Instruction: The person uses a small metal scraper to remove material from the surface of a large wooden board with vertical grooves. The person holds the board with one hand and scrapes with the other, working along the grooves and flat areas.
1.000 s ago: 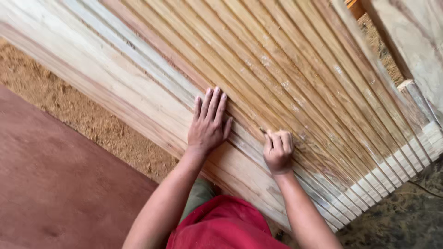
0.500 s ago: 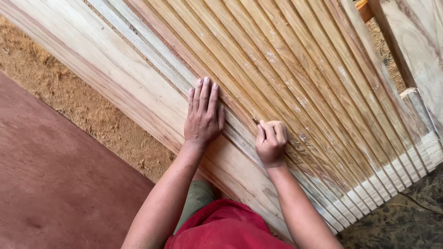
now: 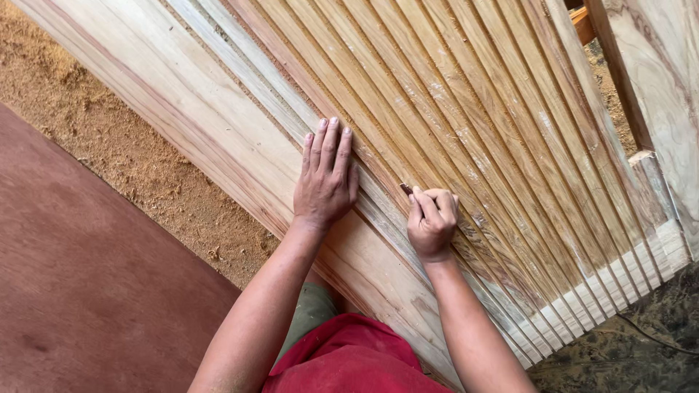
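Observation:
A large wooden panel (image 3: pixel 466 109) with many long parallel ridges and grooves runs diagonally across the view. My left hand (image 3: pixel 325 177) lies flat on it, fingers together, palm down on the pale grooves near its wide plain border. My right hand (image 3: pixel 432 220) is curled into a fist a little to the right, gripping a small dark piece (image 3: pixel 405 189) that sticks out past the thumb and touches a groove. What the piece is cannot be made out.
Sawdust (image 3: pixel 109 138) covers the ground left of the panel. A reddish-brown flat board (image 3: pixel 80 291) lies at the lower left. Another pale wooden plank (image 3: pixel 655 73) stands at the upper right. My red shirt (image 3: pixel 357 360) shows at the bottom.
Both hands have slid up along the grooves, away from the panel's lower end. The left hand's fingers have drawn together. The right hand keeps its grip on the small piece.

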